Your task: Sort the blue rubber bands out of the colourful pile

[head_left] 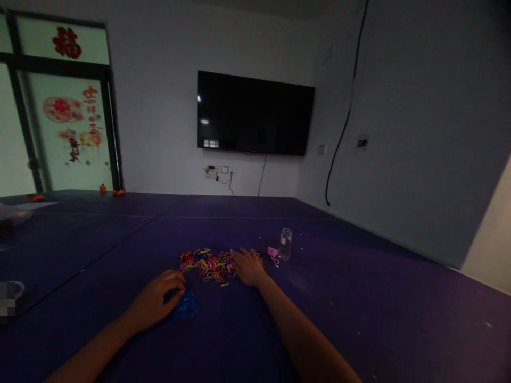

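A loose heap of small multicoloured rubber bands (215, 266) lies on the purple surface (239, 340). My right hand (248, 267) rests palm down on the heap's right side, fingers stretched out and apart. Left of the heap, my left hand (162, 298) is loosely curved, with a gap between thumb and fingers and nothing visible in it. Its thumb is beside a small pile of blue bands (186, 305); whether it touches them I cannot tell. Behind my right hand stands a clear plastic jar (285, 244), with a pink tag (272, 251) next to it.
A large dark television (255, 114) hangs on the far wall above some sockets and cables. A black cable (339, 154) runs down the right wall. Small orange objects (103, 188) are near the glass door (67, 122). A roll-like item (18, 289) lies at the left edge.
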Demonstrator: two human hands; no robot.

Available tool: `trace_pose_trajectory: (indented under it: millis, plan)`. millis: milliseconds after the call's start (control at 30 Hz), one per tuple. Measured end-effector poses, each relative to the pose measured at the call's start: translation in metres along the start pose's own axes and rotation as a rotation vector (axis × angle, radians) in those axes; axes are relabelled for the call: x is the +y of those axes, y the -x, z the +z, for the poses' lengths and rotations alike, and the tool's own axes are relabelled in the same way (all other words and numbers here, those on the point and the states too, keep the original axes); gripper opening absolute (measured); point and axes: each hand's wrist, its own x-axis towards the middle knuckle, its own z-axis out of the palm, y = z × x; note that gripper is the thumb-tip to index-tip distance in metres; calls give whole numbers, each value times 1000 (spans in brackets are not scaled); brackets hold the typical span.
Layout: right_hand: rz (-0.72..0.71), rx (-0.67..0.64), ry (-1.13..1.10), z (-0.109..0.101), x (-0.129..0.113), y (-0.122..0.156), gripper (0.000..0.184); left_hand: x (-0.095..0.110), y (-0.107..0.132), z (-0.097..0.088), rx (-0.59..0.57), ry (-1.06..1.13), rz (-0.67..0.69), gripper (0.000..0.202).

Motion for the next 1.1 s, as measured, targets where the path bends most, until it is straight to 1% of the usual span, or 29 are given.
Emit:
trace_pose_trajectory:
  millis: [233,433,500,667,867,1100]
  plan:
    - [32,75,-12,-6,-3,-1,42,-2,-1,-2,-3,-24,-22,24]
    - [112,116,-34,-10,-3,-1,36,-2,-2,-4,-20,-19,-28,26]
    - [97,132,-45,-10,-2,0,37,-2,-2,-4,-25,-24,-21,27]
    - [26,98,-61,-6,-1,0,37,-3,-2,-3,-28,-39,-14,28]
    - [47,72,-87,-3,2,-1,35,-1,-2,-4,-40,-29,-28,28]
    - [59,76,-57,-3,2,-2,38,0,-2,-4,-14,-11,-22,28]
